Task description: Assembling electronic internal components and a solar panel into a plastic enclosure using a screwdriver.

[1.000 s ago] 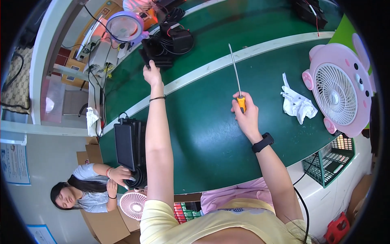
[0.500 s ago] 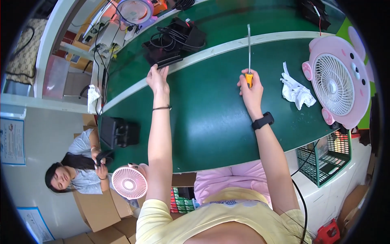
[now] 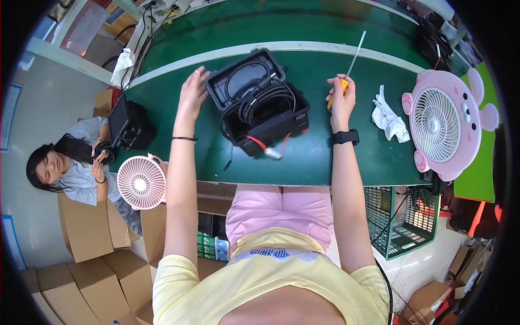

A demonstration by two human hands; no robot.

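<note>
On the green table in front of me lies an open black plastic case, its lid tilted up to the far left. A coiled black cable fills it, and a red and white connector hangs over the near side. My left hand is beside the lid's left edge, fingers spread and holding nothing; whether a fingertip touches the lid I cannot tell. My right hand, to the right of the case, is closed round the yellow handle of a screwdriver, whose long shaft points up and away.
A crumpled white cloth or bag and a pink animal-shaped fan are at the right. A small pink fan is by my left forearm. Another black case stands near a seated co-worker. A green crate sits below.
The black case with its cable has come from beyond the white strip to the near side of the table. My left hand has let go of it. The screwdriver now leans right.
</note>
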